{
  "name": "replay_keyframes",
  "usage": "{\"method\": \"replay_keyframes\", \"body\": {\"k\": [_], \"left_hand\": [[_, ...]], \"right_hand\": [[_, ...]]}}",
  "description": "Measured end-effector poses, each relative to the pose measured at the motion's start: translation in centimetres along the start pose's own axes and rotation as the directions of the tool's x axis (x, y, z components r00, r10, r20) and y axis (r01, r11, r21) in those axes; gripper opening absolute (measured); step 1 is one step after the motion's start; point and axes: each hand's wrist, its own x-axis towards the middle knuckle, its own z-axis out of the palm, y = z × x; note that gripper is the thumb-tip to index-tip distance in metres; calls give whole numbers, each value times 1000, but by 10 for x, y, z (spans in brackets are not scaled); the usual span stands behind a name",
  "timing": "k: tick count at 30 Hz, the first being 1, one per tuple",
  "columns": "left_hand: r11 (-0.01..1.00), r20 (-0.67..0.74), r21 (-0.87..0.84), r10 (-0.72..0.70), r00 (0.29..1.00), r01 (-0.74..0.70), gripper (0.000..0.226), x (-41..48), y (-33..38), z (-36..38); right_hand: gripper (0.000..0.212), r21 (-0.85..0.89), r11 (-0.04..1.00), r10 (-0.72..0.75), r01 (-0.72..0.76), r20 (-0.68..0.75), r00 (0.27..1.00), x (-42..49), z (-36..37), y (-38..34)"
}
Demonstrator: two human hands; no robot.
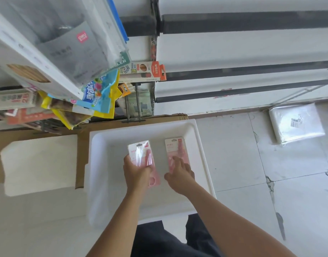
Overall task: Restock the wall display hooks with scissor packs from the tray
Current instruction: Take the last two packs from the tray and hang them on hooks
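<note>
Below us:
Tray: we lean over a white tray (200,145) set on the tiled floor (237,156), with cardboard (81,156) under its left and far edges.
Left hand: our left hand (136,172) is closed round the lower part of the left scissor pack (141,154), thumb on one edge and fingers wrapped over the front, and the pack looks tipped up off the tray bottom (glare on its clear cover hides the print).
Right hand: our right hand (179,173) lies with fingers loosely spread on the lower end of the right scissor pack (175,151); we cannot tell whether it grips the pack or only rests on it.
Packs: both are pink, lying side by side near the middle of the tray and apart from each other, hang-tabs pointing away from us.
Display: stationery packs (96,93) hang on hooks at upper left, just beyond the tray.
Foam slab: a white one (39,164) lies left of the tray.
Wrapped bundle: on the floor (296,123), well to the right.
</note>
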Motion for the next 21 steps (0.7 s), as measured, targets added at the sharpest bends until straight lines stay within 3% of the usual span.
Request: {"method": "replay_keyframes", "body": {"k": [4, 8, 13, 16, 21], "left_hand": [[998, -32, -59, -14, 999, 12, 63, 2, 5, -16], [996, -24, -91, -14, 1000, 12, 65, 0, 9, -24], [993, 7, -117, 5, 1000, -4, 68, 1, 13, -34], [994, 10, -109, 8, 1000, -7, 70, 3, 16, -43], [994, 41, -112, 16, 999, -12, 68, 3, 24, -55]], "right_hand": [[55, -196, 978, -76, 68, -36, 996, 2, 12, 5], [45, -17, 999, -53, 50, -258, 965, 3, 11, -4], [81, 117, 983, 172, -141, -335, 926, 29, 23, -14], [83, 61, 982, 187, -177, -364, 912, 39, 33, -20], [94, 164, 965, 240, -204, -245, 939, 48, 35, -27]]}}
